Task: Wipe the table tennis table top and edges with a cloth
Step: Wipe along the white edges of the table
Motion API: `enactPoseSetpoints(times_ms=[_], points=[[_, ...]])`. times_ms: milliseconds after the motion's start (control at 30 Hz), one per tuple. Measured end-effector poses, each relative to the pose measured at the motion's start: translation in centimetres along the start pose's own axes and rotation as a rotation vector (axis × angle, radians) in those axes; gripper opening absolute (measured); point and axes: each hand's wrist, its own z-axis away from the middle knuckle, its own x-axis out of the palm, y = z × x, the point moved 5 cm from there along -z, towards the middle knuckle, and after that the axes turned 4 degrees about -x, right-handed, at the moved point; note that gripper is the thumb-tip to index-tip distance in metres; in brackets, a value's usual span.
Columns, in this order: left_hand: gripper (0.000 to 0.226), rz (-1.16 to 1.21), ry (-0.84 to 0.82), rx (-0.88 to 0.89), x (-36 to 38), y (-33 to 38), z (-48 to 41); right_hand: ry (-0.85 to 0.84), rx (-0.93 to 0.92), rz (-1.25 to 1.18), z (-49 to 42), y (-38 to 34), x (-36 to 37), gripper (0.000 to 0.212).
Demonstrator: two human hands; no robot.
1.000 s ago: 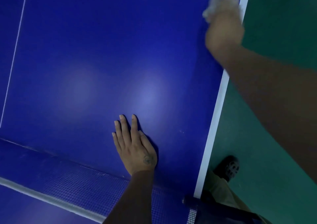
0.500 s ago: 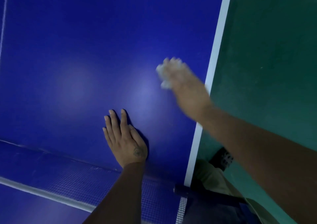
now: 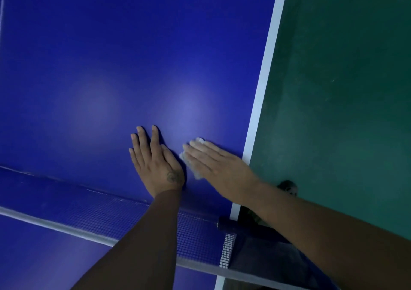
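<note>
The right hand [image 3: 220, 169], fingers straight and together, presses the white cloth [image 3: 196, 174] onto the blue desk [image 3: 111, 67] (just inside its white edge line [image 3: 262, 85]), at 3 o'clock of the left hand [image 3: 155, 163], which lies flat with its fingers slightly apart.

**Item count: table side**

Blue table tennis table top [image 3: 133, 45] with white edge stripe: 1.
Blue mesh net [image 3: 111, 220] with white top band: 1.
Black net post [image 3: 226, 223]: 1.
Small white cloth [image 3: 191, 165]: 1.
Bare hands: 2, namely left hand [image 3: 155, 163] and right hand [image 3: 220, 169].
Dark shoe [image 3: 288, 185]: 1.
</note>
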Motion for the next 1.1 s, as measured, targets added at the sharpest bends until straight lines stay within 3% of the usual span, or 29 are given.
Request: enactPoseSetpoints(times_ms=[67, 133, 233, 333, 433, 600, 800, 967, 1100], points=[[0.05, 0.015, 0.021, 0.025, 0.3, -0.4, -0.2, 0.022, -0.003, 0.092, 2.3, 1.8, 0.1, 0.057], [0.05, 0.005, 0.014, 0.031, 0.3, -0.1, -0.2, 0.1, 0.177, 0.029, 4.9, 6.2, -2.0, 0.065], [0.05, 0.002, -0.013, 0.025, 0.6, -0.4, 0.1, 0.099, 0.483, 0.088, 8.4, 11.6, -4.9, 0.094], [0.05, -0.012, -0.033, 0.018, 0.6, -0.4, -0.1, 0.048, 0.809, -0.024, 13.0, 15.7, -7.2, 0.074], [0.051, -0.031, -0.066, 0.0, 0.1, 0.4, 0.0, 0.077, 0.949, -0.193, 16.4, 17.1, -8.5, 0.046], [0.052, 0.01, -0.177, -0.125, -0.8, 2.4, 0.3, 0.228, 1.197, -0.497, 22.2, 14.9, -7.3, 0.043], [0.068, 0.1, -0.503, -0.216, -2.2, 7.5, 4.2, 0.281, 1.34, -0.696, 28.7, 11.2, -5.2, 0.042], [0.071, 0.266, -0.734, -0.232, -3.7, 12.2, 9.8, 0.358, 1.157, -0.753, 31.6, 10.4, -8.7, 0.045], [0.06, 0.586, -0.733, -0.472, -6.2, 16.3, 14.7, 0.385, 1.051, -0.77, 35.1, 10.7, -12.4, 0.049]])
